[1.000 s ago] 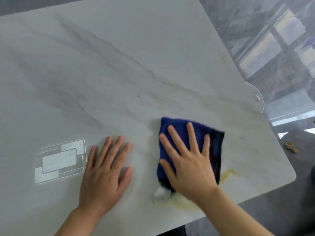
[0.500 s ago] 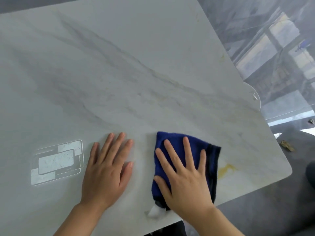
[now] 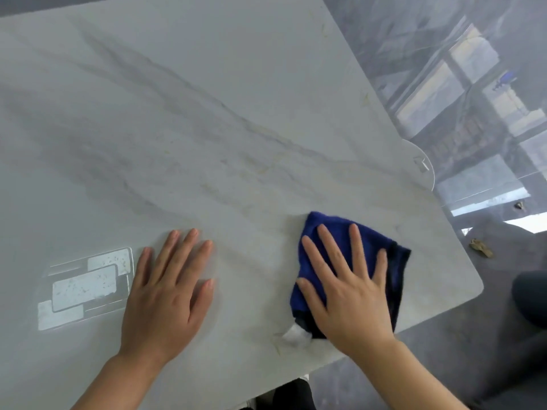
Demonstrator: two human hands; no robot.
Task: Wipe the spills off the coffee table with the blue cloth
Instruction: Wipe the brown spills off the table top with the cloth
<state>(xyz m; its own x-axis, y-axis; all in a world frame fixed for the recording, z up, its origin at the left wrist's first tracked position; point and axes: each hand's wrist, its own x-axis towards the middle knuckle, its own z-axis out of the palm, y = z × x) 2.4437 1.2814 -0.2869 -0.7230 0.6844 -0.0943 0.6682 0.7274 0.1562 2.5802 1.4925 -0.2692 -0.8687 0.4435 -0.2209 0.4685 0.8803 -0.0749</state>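
Blue cloth point(image 3: 334, 232) half hidden under right hand point(image 3: 352, 294)

Cloth point(image 3: 340, 232) deep blue, dark edge; coffee table point(image 3: 207, 128) white marble, grey veins.

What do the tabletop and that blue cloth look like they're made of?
Coffee table: looks like white marble or a marble-look slab, with grey veins and a smooth, faintly glossy face. Blue cloth: soft, fuzzy fabric, perhaps microfibre, crumpling under the right hand.

Single head view, looking steeply down, close over coffee table point(image 3: 207, 113).
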